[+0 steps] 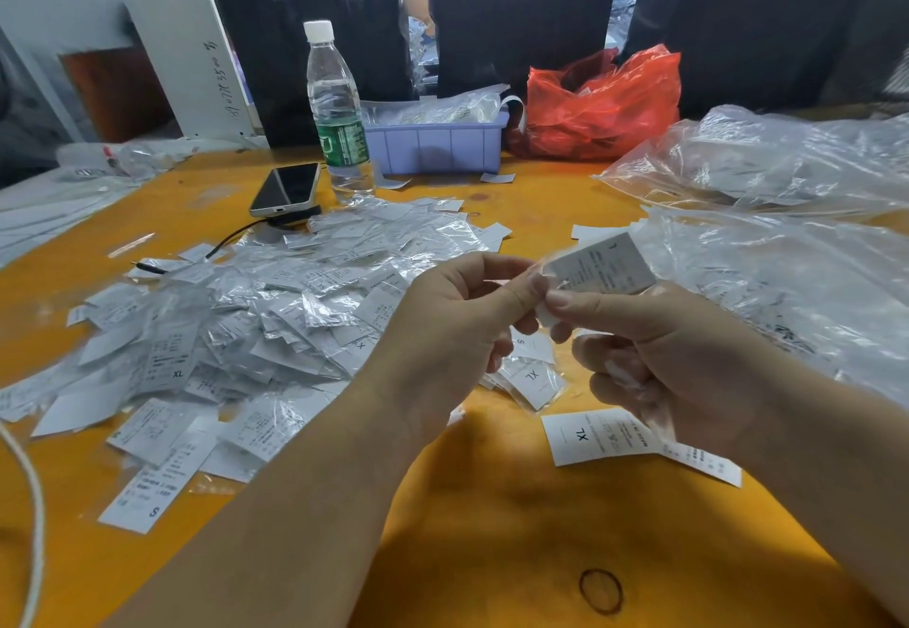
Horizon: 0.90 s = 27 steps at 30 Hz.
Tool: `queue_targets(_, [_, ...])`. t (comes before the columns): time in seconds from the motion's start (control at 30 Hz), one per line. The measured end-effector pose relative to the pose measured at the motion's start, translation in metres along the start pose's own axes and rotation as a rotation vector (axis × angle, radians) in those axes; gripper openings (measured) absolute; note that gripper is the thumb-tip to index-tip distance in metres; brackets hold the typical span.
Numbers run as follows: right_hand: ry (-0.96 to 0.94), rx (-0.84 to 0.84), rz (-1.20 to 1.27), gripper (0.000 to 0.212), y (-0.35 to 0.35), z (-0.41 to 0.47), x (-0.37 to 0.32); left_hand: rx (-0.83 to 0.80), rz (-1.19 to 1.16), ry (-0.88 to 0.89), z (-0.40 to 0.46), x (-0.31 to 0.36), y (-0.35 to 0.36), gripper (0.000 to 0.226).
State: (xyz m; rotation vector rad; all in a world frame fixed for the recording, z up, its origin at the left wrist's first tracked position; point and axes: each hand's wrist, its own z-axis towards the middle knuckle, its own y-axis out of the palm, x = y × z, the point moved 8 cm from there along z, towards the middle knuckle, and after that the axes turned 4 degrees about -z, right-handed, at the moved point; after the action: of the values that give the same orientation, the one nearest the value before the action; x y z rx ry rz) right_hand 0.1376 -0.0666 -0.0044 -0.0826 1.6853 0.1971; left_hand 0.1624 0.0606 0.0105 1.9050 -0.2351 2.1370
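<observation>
Above the right half of the orange desk [492,504], both hands meet on one white label [607,263]. The left hand [452,332] keeps a narrow grip: thumb and forefinger pinch the label's near end, where a blur of clear film shows (whether the film already wraps the label I cannot tell). The right hand [688,372] pinches that same end from the other side with thumb and forefinger, its thumb tip touching the left thumb. Its lower fingers curl round a small bunch of clear sleeves [627,379] in the palm. The label is raised off the desk and tilts up and away from the hands, print facing up. A flat XL label [597,435] lies on the desk just under the right hand. A pile of bagged labels [275,322] covers the desk's left half. Toward the far edge a phone [287,190] lies near a water bottle [337,106], which stands just beside a purple tray [438,143]. A red bag [605,106] sits to the tray's right. Large clear bags [767,160] fill the far right corner, and a rubber band [600,590] lies near the near edge.
</observation>
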Motion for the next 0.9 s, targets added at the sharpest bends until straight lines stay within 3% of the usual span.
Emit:
queue_targets(0.1, [0.019,-0.008,0.0,0.029,0.0,0.001,0.002,0.009,0.038,-0.011,0.002,0.0,-0.003,0.012])
queue_targets(0.17, [0.029,-0.014,0.021,0.031,-0.002,0.003,0.003,0.067,0.039,-0.044,0.005,-0.002,-0.013,0.013])
queue_targets(0.3, [0.016,0.062,-0.03,0.012,-0.011,0.005,-0.003,0.24,0.16,-0.104,0.009,-0.005,-0.041,0.017])
queue_targets(0.33, [-0.004,0.127,-0.154,0.014,-0.018,0.005,-0.006,0.293,0.241,-0.093,0.01,-0.003,-0.049,0.019])
queue_targets(0.43, [-0.148,0.297,-0.831,0.023,-0.031,0.001,-0.025,0.439,0.527,-0.008,0.01,0.005,-0.066,0.016])
queue_targets(0.53, [-0.112,0.024,-1.135,0.023,-0.013,-0.002,-0.018,0.474,0.668,0.005,0.01,0.006,-0.069,0.007])
queue_targets(0.63, [0.011,-0.187,-1.319,0.031,-0.005,-0.007,-0.002,0.49,0.723,-0.007,0.01,0.004,-0.071,0.021])
queue_targets(0.8, [-0.012,-0.201,-1.368,0.029,-0.004,-0.01,-0.004,0.496,0.726,0.102,0.005,0.018,-0.062,0.023])
queue_targets(0.9, [-0.04,-0.184,-1.376,0.023,-0.003,-0.009,-0.005,0.323,0.707,0.164,0.004,0.019,-0.039,0.015])
